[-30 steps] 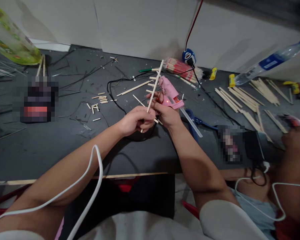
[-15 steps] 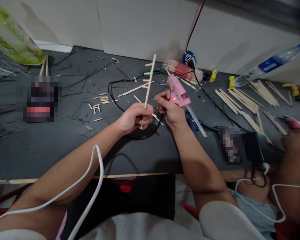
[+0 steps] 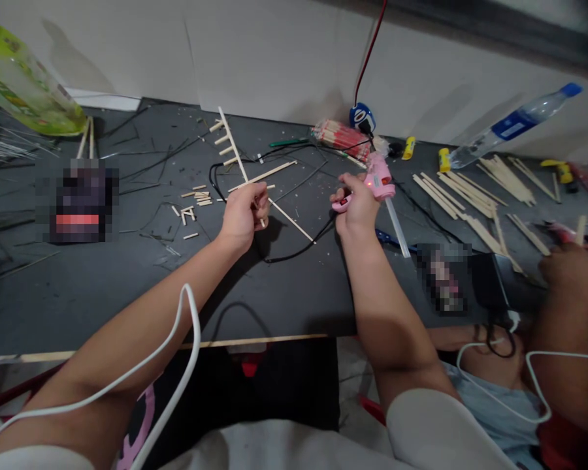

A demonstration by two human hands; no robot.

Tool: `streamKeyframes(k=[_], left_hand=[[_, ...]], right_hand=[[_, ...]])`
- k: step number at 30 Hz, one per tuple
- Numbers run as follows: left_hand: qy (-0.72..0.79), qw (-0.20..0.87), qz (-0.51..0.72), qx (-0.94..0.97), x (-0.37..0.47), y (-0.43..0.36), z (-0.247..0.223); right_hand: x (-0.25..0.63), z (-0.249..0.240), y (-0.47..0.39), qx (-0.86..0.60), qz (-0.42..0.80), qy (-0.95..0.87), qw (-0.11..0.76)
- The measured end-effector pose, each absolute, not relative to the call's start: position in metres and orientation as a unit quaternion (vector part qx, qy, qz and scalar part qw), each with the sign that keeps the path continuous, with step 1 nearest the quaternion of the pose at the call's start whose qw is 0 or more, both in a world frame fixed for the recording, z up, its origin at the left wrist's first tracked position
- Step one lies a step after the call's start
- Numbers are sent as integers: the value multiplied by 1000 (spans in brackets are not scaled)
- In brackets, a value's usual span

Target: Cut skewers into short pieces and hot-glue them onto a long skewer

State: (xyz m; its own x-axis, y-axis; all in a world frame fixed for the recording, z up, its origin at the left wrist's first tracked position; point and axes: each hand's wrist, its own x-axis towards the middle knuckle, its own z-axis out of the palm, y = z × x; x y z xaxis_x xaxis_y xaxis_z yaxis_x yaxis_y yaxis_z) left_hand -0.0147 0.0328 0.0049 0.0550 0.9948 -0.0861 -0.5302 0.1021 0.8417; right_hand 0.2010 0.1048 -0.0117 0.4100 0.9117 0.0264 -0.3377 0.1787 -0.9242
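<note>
My left hand [image 3: 246,212] is closed round the lower end of a thin wooden stick [image 3: 233,145] that has several short crosspieces jutting from its left side. The stick is held above the table, leaning to the upper left. My right hand [image 3: 357,199] grips a pink hot glue gun [image 3: 379,177], with an orange light showing on its body. A clear glue stick [image 3: 397,228] pokes out of its back. Under and beside the left hand lie loose long sticks [image 3: 293,222], and short cut pieces [image 3: 202,197] lie to its left.
A green bottle [image 3: 27,81] stands at the left. Behind are a packet of red-wrapped sticks [image 3: 340,138] and a blue plug adapter [image 3: 362,119]. On the right are a water bottle [image 3: 517,124], wooden strips [image 3: 441,194] and a co-worker's hand [image 3: 573,267]. The gun's black cable [image 3: 294,256] loops across the table.
My left hand has moved left and tipped the stick from leaning right to leaning left, so its crosspieces show. My right hand has shifted right with the glue gun, turning it.
</note>
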Motion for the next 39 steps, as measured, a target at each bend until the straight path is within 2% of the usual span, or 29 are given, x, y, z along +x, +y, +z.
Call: streamKeyframes(k=[7,15,19,23,26,31,34,39], left_hand=[[401,608,576,372,-7,28,5],[413,598,564,392,-4,28,1],[407,597,569,393,-4,27,2],[416,590,569,394,-4,27,3],[410,595,566,396,-4,27,5],[397,608,557,403,-4,26,8],[365,614,579,393,-4,24,7],[380,552,605,430,-4,23,1]], right_hand=[[195,-10,101,-436,459,-372,679],[188,-10,92,-506,336,-464,645],[178,-1,78,-487,406,-461,621],[167,11,63,-430,509,-523,532],[160,14,55,-396,524,-577,486],[154,7,54,-405,532,-573,473],[153,5,57,-386,573,-526,496],[152,11,55,-384,623,-435,524]])
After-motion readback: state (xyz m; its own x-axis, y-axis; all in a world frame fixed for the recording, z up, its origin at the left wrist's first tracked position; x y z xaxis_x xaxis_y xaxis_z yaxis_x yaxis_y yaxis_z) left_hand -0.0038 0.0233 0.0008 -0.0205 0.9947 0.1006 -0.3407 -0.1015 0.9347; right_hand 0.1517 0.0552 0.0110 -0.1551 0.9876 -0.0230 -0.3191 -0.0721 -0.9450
